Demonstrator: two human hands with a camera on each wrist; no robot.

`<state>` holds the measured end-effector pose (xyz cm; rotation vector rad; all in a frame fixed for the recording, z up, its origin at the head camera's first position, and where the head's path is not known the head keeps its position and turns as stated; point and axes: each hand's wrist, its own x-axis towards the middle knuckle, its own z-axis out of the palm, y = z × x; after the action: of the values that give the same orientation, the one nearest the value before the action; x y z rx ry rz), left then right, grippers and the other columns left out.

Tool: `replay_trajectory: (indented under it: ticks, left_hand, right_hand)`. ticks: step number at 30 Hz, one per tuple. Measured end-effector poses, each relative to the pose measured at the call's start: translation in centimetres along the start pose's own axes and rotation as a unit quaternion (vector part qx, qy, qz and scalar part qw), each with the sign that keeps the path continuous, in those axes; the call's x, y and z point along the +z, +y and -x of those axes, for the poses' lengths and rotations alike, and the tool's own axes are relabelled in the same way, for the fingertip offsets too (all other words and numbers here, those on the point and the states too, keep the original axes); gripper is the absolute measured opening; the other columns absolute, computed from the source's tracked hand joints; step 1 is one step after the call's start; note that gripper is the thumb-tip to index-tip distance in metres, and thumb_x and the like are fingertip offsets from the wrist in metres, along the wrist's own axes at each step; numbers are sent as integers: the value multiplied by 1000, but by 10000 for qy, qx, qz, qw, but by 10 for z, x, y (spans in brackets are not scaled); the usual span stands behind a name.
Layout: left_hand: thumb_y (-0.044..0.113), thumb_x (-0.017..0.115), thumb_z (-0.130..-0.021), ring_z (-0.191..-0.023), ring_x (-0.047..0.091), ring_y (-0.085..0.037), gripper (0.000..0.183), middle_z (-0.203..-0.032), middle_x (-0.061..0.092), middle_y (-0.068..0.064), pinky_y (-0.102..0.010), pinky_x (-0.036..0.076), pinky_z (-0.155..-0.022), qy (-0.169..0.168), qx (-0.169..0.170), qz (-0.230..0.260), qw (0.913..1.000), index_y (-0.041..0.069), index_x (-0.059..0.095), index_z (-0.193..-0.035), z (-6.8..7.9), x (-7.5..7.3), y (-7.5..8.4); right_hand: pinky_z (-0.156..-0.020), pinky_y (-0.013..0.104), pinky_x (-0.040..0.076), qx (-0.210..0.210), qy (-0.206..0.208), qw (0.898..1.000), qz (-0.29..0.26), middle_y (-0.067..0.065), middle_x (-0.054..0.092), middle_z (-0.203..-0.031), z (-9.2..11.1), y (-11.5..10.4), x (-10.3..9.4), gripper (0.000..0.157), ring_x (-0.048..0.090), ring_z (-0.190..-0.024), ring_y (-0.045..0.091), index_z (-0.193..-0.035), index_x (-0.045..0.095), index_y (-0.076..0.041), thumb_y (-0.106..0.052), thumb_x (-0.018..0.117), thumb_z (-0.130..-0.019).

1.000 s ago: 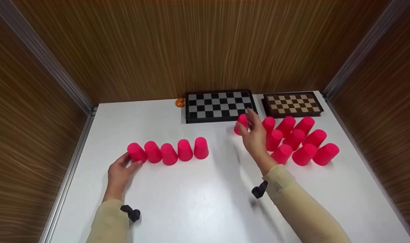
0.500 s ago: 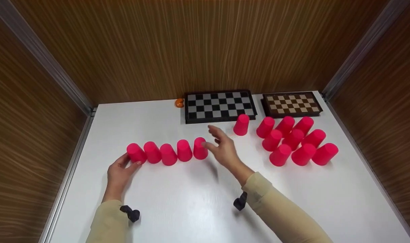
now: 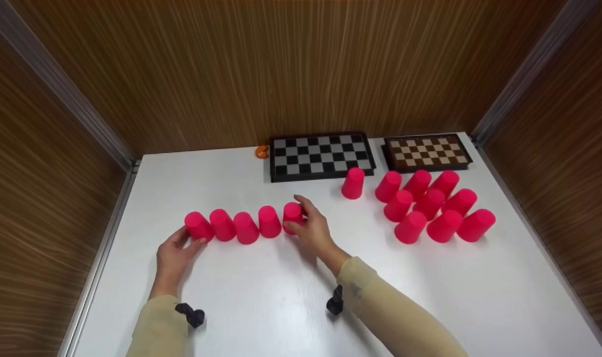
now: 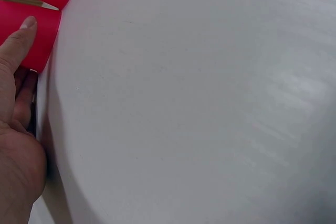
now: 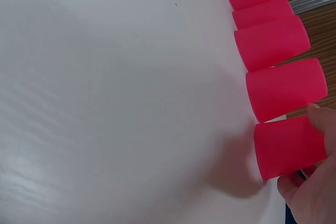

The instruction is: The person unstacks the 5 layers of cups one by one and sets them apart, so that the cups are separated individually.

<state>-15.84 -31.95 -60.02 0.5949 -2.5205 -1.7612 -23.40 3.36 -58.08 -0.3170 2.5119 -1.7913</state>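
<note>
Pink cups stand upside down in a row at the left middle of the table in the head view. My left hand holds the leftmost cup, thumb on its near side and fingers at its left. In the left wrist view the thumb lies against that cup's wall. My right hand grips the rightmost cup of the row, thumb in front and fingers on its far right side. In the right wrist view this cup stands on the table. Between the held cups stand a few others, such as the middle cup.
A single pink cup stands in front of the black-and-grey chessboard. Several more upturned cups cluster at the right, before a smaller brown chessboard. An orange object lies by the back wall. Wood-grain panels enclose the table.
My right hand has left the single cup near the chessboard, moved left and down, and taken hold of the row's rightmost cup. The left hand has stayed on its cup.
</note>
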Motion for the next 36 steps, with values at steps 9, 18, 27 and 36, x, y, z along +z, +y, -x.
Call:
replay_trajectory:
  ticks: [9, 18, 27, 36]
  left_hand:
    - [33, 82, -97, -156, 35, -29, 80, -165, 45, -13, -41, 35, -124, 31, -61, 104, 9999, 10, 44, -163, 0, 0, 0]
    - [31, 82, -96, -155, 38, -28, 78, -164, 46, -13, -39, 36, -123, 41, 16, 121, 9999, 8, 46, -161, -1, -1, -2]
    - [30, 83, -96, -155, 37, -29, 78, -164, 46, -15, -40, 34, -125, 61, -2, 82, 9999, 7, 45, -161, -2, -1, -2]
    - [29, 82, -96, -155, 38, -28, 77, -164, 46, -14, -39, 35, -124, 46, 45, 76, 10000, 7, 46, -161, -2, -1, -2]
  right_hand:
    - [-106, 39, 56, 87, -4, 9995, -300, 11, 62, -141, 3, 7, -5, 59, 60, -130, 29, -148, 55, -11, -4, 79, -95]
    - [-112, 46, 51, 0, 396, 9978, -533, 12, 60, -144, 6, 16, -43, 60, 59, -133, 32, -150, 55, -11, -3, 79, -95]
    - [-115, 47, 48, 518, 842, 9939, -498, 11, 54, -150, 10, 31, -98, 63, 53, -138, 31, -156, 47, -17, -10, 75, -100]
    - [-114, 46, 50, 775, 1102, 9901, -387, 8, 50, -152, 13, 44, -132, 66, 48, -141, 28, -158, 44, -22, -17, 75, -101]
